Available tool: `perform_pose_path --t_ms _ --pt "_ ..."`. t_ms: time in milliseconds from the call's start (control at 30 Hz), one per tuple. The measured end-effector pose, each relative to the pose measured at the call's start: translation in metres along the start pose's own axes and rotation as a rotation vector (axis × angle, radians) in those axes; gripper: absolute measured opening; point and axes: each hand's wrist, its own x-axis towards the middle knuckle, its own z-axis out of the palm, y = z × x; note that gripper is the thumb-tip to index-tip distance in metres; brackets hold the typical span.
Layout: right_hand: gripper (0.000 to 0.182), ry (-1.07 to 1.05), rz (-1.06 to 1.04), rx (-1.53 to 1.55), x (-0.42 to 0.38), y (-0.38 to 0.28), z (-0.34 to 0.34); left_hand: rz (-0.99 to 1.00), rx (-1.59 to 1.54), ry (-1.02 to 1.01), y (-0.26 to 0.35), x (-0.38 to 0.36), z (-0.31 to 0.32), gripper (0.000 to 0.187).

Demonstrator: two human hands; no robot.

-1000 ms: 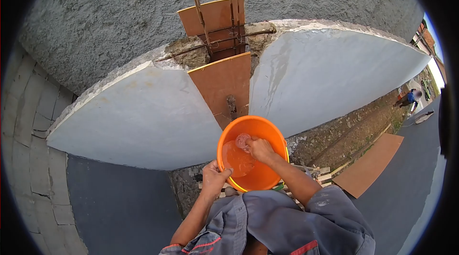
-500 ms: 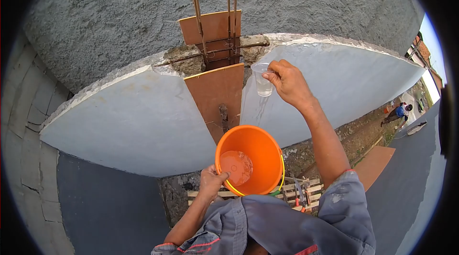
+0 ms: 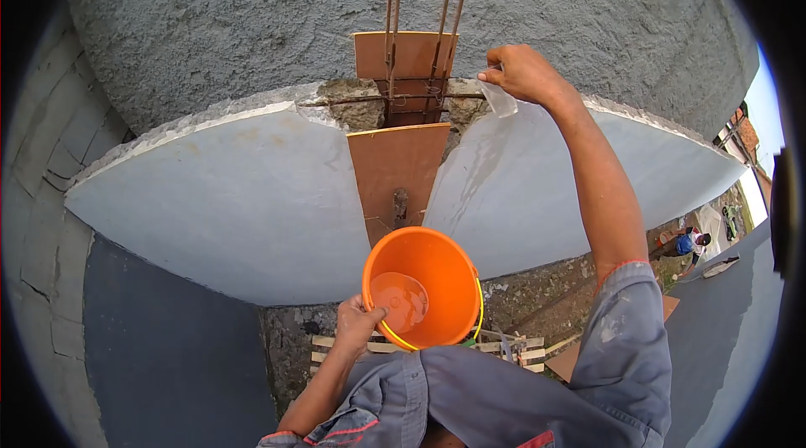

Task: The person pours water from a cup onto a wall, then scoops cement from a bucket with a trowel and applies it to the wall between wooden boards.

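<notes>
My left hand grips the rim of an orange bucket, which has a yellow handle and shallow water in its bottom. Raised to the upper right, my right hand pinches a clear plastic cup. The cup tilts over the rough top edge of the low wall, just right of a gap; its contents are hard to make out. Wet streaks run down the pale blue wall face beneath it. A brown board covers the front of the gap.
Rusty rebar rises from the gap, before a second brown board and a rough grey wall. Wooden slats lie below the bucket. Another person is far off at the right.
My right hand has lifted the cup up from above the bucket to the wall's top edge and tilted it. My left hand still holds the bucket, which sits slightly further left in view.
</notes>
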Motion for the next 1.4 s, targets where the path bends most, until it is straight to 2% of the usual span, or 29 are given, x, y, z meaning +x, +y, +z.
perform_pose_path --t_ms 533,1133,1400 --pt "0.039 -0.173 -0.057 -0.153 0.031 -0.004 -0.02 -0.006 -0.042 0.02 -0.002 0.002 -0.003 0.016" --pt "0.037 -0.199 -0.1 -0.221 0.042 -0.007 -0.014 -0.008 -0.027 0.011 -0.021 0.012 -0.012 0.017" --pt "0.037 -0.207 -0.093 -0.255 0.042 -0.008 -0.011 -0.02 -0.034 0.006 -0.011 0.007 -0.01 0.016"
